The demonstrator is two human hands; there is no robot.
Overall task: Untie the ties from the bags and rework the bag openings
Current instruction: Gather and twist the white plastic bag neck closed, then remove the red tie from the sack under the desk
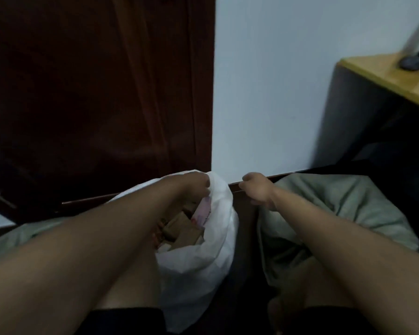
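Note:
A white plastic bag stands between my knees with its mouth open. Brown cardboard pieces show inside it. My left hand pinches the far rim of the bag's opening and holds it up. My right hand hovers to the right of the bag with its fingers curled shut; whether anything is pinched in it is too small to tell. No tie is visible on the bag.
A dark red wooden door fills the left. A pale wall lies ahead with a dark skirting. A green-grey cloth bundle sits to the right. A wooden desk with a dark object stands at the upper right.

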